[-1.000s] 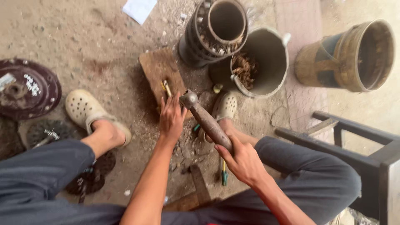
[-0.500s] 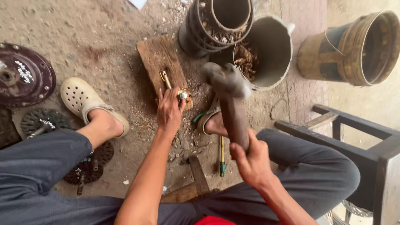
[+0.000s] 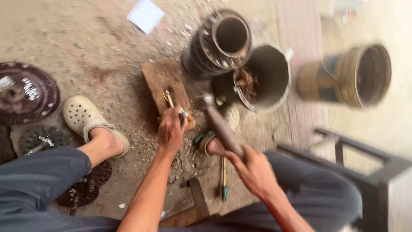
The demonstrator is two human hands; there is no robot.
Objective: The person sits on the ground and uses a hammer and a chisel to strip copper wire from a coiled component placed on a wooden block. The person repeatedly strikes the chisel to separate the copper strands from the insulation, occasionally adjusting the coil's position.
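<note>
Down on the ground, your left hand [image 3: 171,131] rests on the near end of the wooden block [image 3: 165,81], its fingers closed around a small metal piece [image 3: 184,114] that sits at the block's near right corner; a thin yellowish tool [image 3: 168,98] lies on the block just beyond your knuckles. Your right hand [image 3: 254,172] has its fingers wrapped tight on the handle of the hammer [image 3: 219,124], whose head is just right of the small piece, blurred, so you cannot tell whether it touches. The block's far edge is near the ribbed dark cylinder [image 3: 216,47], and the metal bucket [image 3: 268,77] stands touching or just beside that cylinder, crowding the hammer's far side. A screwdriver [image 3: 223,178] lies on the floor between your legs, just under the hammer handle. Your left foot in a pale clog [image 3: 86,118] sits well left of the block, with open dirt between them. A dark chair frame [image 3: 356,172] hems your right knee; a second bucket [image 3: 352,75] lies well apart on its side.
</note>
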